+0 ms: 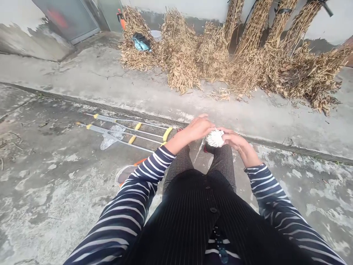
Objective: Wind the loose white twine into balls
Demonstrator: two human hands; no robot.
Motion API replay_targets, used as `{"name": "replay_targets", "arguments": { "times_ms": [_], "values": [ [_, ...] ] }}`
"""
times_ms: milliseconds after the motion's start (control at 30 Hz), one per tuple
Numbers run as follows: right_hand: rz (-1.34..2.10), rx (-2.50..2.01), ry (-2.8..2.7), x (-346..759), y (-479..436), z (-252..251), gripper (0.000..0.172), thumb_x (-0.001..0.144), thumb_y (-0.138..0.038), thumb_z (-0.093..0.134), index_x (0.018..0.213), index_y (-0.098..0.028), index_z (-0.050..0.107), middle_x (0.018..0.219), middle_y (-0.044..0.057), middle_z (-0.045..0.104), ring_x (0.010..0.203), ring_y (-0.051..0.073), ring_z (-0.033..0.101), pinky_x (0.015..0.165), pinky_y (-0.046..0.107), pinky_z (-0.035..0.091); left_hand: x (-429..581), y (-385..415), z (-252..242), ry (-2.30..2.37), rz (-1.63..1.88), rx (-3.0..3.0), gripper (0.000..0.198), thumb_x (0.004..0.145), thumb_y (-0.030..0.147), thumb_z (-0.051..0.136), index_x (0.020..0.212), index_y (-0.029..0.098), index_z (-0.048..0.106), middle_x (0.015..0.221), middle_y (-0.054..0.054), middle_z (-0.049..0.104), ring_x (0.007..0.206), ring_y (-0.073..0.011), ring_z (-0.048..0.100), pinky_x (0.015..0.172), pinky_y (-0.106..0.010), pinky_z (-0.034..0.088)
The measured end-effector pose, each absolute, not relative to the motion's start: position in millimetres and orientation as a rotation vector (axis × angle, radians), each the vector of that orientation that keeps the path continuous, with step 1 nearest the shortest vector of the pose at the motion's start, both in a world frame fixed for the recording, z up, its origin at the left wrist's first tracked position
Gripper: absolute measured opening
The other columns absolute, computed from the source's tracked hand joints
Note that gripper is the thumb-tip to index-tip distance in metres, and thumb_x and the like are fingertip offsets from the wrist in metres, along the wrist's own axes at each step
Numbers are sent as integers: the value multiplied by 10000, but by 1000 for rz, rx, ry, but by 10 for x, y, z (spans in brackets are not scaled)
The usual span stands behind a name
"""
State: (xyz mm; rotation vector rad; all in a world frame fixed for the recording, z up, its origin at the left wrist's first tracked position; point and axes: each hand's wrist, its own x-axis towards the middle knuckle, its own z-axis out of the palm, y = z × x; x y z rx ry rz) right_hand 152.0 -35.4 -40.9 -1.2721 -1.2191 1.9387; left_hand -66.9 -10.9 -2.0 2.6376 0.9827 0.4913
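The right hand (234,140) pinches its fingers and thumb on one side of a white bundle (215,138), round and stringy, in front of the legs (179,165). The left hand (199,128) bends at its other side; I cannot tell whether it grips. A thin cord (199,151) hangs nearby. Metal crutches (132,139) with yellow pads (167,133) lie on rough gray concrete (49,191). Beyond, dry, crinkly brown stalks (182,51) stand bunched.
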Motion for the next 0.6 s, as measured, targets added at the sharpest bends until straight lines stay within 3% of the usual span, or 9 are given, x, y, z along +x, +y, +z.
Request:
{"name": "replay_targets", "arguments": {
  "times_ms": [133,267,333,467,600],
  "values": [
    [2005,-1052,-1107,1625,-304,-317,533,524,-136,660,1052,-215,666,873,8,716,680,167,643,568,305,603,-663,-12,-174,1023,656,2520,300,1001,300,484,888,187,738,885,-50,751,868,-174,658,1123,-396,393],
    [1897,-985,-1030,1594,-261,-189,539,555,-168,638,1091,-220,659,975,36,756,745,198,680,579,328,620,-525,86,-475,1209,696,2121,221,895,184,545,918,154,763,882,-60,758,882,-206,660,881,-312,494],
    [1821,-999,-1026,1596,-216,-67,517,547,-162,658,1060,-225,658,941,25,754,735,196,676,570,327,620,-429,88,-621,1242,703,1935,228,871,177,544,900,130,765,835,-48,743,806,-189,638,790,-279,480],
    [1589,-1005,-1087,1700,-57,234,479,545,-167,688,1018,-237,651,892,10,726,753,212,675,647,403,639,-320,-15,-834,1170,686,1795,331,922,349,537,809,132,759,683,-1,652,652,-126,519,702,-239,410],
    [1355,-1063,-1145,1782,145,410,429,540,-168,701,962,-220,640,875,12,700,725,201,657,679,441,635,-311,-130,-998,1112,620,1759,344,924,343,521,757,138,741,674,2,647,610,-105,474,654,-218,368]
  ]
}}
